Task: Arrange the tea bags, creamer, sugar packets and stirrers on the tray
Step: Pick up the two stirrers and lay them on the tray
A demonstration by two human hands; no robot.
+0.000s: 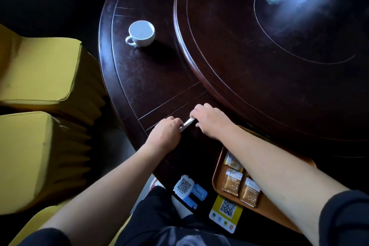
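Both hands grip one thin white wrapped stick (187,123), seemingly a stirrer or sugar stick, just above the dark table. My left hand (166,133) holds its near end and my right hand (211,121) its far end. The orange-brown tray (216,177) lies at the table's near edge, right of my hands, mostly under my right forearm. On it lie two brown-and-white packets (232,180) (249,191) side by side, and a white-and-gold packet (231,160) behind them.
A white cup (141,33) stands on the dark round table (151,78) at the left. A raised turntable (279,46) fills the table's middle. Two QR-code cards (185,185) (226,212) sit at the near edge. Yellow-covered chairs (40,126) stand to the left.
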